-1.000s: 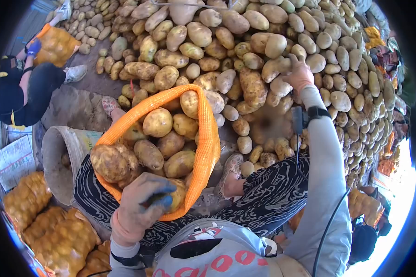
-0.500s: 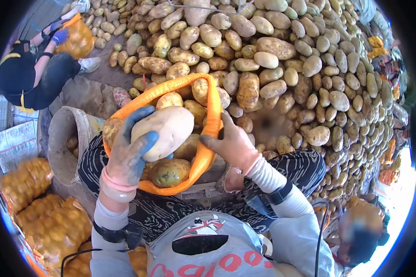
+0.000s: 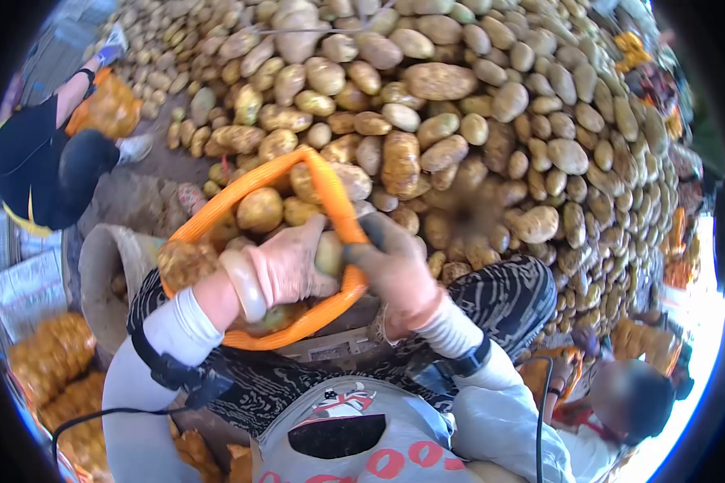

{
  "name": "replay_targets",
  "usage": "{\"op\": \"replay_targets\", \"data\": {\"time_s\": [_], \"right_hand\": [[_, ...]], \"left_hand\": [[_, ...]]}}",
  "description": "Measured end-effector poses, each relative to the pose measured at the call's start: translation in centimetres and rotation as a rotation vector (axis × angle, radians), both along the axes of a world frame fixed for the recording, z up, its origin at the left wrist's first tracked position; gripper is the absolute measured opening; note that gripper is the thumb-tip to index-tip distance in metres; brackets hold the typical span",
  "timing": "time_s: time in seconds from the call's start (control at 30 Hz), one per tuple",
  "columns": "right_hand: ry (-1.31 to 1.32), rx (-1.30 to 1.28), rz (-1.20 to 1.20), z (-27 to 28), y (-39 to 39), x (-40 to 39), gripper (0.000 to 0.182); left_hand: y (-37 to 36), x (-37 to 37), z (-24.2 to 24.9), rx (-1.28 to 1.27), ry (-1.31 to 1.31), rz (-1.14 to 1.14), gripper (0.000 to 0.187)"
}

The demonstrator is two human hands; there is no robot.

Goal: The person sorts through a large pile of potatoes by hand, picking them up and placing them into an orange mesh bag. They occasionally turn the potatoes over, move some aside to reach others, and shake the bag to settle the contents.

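Observation:
An orange mesh sack (image 3: 337, 197) stands between my knees, its mouth held wide and several potatoes inside. My left hand (image 3: 290, 262) reaches down into the sack, fingers closed against a pale potato (image 3: 329, 253); the hand hides part of it. At the sack's right side my right hand (image 3: 395, 266), in a dark-fingered glove, grips the rolled orange rim. A round brown potato (image 3: 259, 210) lies near the far side of the opening, and a rougher potato (image 3: 187, 262) shows at the left edge.
A large potato heap (image 3: 459, 121) spreads ahead and to the right. On my left stand a dirty white bucket (image 3: 101, 282) and filled sacks (image 3: 52, 350). One person (image 3: 36, 165) works at upper left beside an orange sack (image 3: 109, 105); another person (image 3: 620, 402) sits at lower right.
My left hand has carried the large pale potato down and right into the sack, turning at the wrist. My right hand stays on the rim. The view has shifted slightly.

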State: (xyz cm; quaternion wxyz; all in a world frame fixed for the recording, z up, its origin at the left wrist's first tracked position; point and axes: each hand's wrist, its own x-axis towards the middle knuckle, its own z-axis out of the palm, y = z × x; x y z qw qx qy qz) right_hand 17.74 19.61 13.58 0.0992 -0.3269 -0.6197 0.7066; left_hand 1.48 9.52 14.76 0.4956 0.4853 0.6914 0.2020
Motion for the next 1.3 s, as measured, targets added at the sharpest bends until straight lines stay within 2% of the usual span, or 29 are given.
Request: {"op": "replay_targets", "data": {"time_s": [0.03,0.07,0.13,0.17,0.2,0.23,0.33,0.37,0.43,0.5,0.57,0.6,0.63,0.67,0.7,0.77,0.8,0.83,0.87,0.93,0.97,1.0,1.03,1.07,1.1,1.13,1.17,1.23,1.3], "right_hand": [[0.056,0.029,-0.003,-0.6,-0.4,0.0,0.030],[0.011,0.045,0.020,-0.1,-0.3,0.3,0.031],[-0.054,0.102,0.079,1.0,-0.4,0.7,0.033],[0.020,0.256,0.008,0.6,-1.0,0.5,0.027],[-0.054,0.276,0.065,0.7,-0.7,0.6,0.030],[-0.121,0.304,0.121,1.2,-0.3,0.6,0.034],[0.009,0.255,0.076,0.9,0.1,0.4,0.026],[0.024,0.218,0.056,0.7,0.6,0.2,0.027],[0.036,0.120,0.024,-0.1,0.9,0.8,0.029],[0.086,0.055,-0.015,-1.3,0.9,1.1,0.036],[0.046,-0.072,-0.011,-1.0,1.0,1.4,0.037],[0.063,-0.029,-0.007,-1.2,0.8,1.3,0.038],[0.077,0.017,-0.014,-1.4,0.6,1.1,0.038],[0.086,0.066,-0.032,-1.5,0.7,1.3,0.039],[-0.018,0.135,0.023,0.2,1.1,1.6,0.038],[0.018,0.246,0.076,-0.4,1.0,1.4,0.036],[0.023,0.254,0.105,-0.6,1.0,1.3,0.035],[0.040,0.223,0.150,-0.7,1.2,1.5,0.035],[0.058,0.197,0.198,-0.7,1.4,1.6,0.035],[-0.006,0.118,0.289,1.1,3.0,2.1,0.037],[-0.049,0.216,0.266,0.6,4.2,2.5,0.038],[-0.092,0.313,0.249,-0.5,5.7,2.9,0.039],[-0.135,0.402,0.236,-1.9,7.2,3.2,0.041],[-0.255,0.633,0.189,-3.4,9.6,3.2,0.040],[-0.372,0.860,0.147,-5.2,12.4,3.0,0.040],[-0.416,1.045,-0.002,-7.4,14.8,2.9,0.035],[-0.694,1.135,0.083,-8.1,17.4,1.6,0.036],[-0.670,1.346,0.116,-11.0,21.3,0.6,0.038],[-0.878,1.533,0.335,-13.1,22.4,-0.5,0.039]], "left_hand": [[0.4,0.9,0.7,-0.070,0.088,0.003,0.079],[0.4,1.9,0.5,-0.029,0.145,0.026,0.066],[0.2,3.2,-1.8,0.071,0.233,0.059,0.057],[0.2,3.7,-1.9,0.114,0.276,0.081,0.052],[1.0,4.0,-0.9,-0.026,0.279,0.063,0.044],[1.0,3.8,-1.5,-0.024,0.265,0.041,0.044],[0.7,1.9,-4.0,-0.002,0.278,-0.085,0.044],[0.8,1.2,-0.8,-0.082,0.154,-0.055,0.042],[0.8,-1.1,1.1,-0.154,-0.376,0.142,0.043],[0.2,-2.8,-0.3,-0.164,-0.311,0.080,0.044],[0.1,-4.2,-3.7,0.103,0.398,-0.451,0.043],[0.5,-2.9,-3.7,0.170,0.510,-0.526,0.042],[2.6,-2.2,-3.8,0.041,0.314,-0.512,0.045],[2.3,-3.0,-5.8,0.113,0.351,-0.541,0.046],[2.5,-2.9,-6.2,0.191,0.382,-0.576,0.048],[2.5,-2.0,-6.5,0.070,0.920,-0.964,0.051],[2.6,-1.1,-6.4,0.014,1.174,-1.226,0.051],[1.9,-0.6,-6.5,0.011,1.350,-1.392,0.052],[0.7,-1.6,-7.7,0.039,0.823,-0.867,0.051],[0.0,-0.6,-7.0,0.067,0.903,-0.757,0.049],[-0.4,-0.1,-6.6,0.079,0.940,-0.699,0.048],[-1.0,0.2,-5.3,0.091,0.669,-0.431,0.046],[-1.6,0.8,-2.9,0.138,0.606,-0.477,0.048],[-1.3,2.3,1.0,-0.017,0.127,0.026,0.059],[-1.8,2.8,1.8,0.054,0.170,0.010,0.064],[-3.0,3.2,2.0,0.117,0.212,-0.004,0.070],[-3.7,3.5,2.3,0.183,0.257,-0.007,0.075],[-3.7,4.1,3.6,0.142,0.384,-0.051,0.084],[-3.8,3.9,4.3,0.088,0.342,-0.052,0.085]]}}
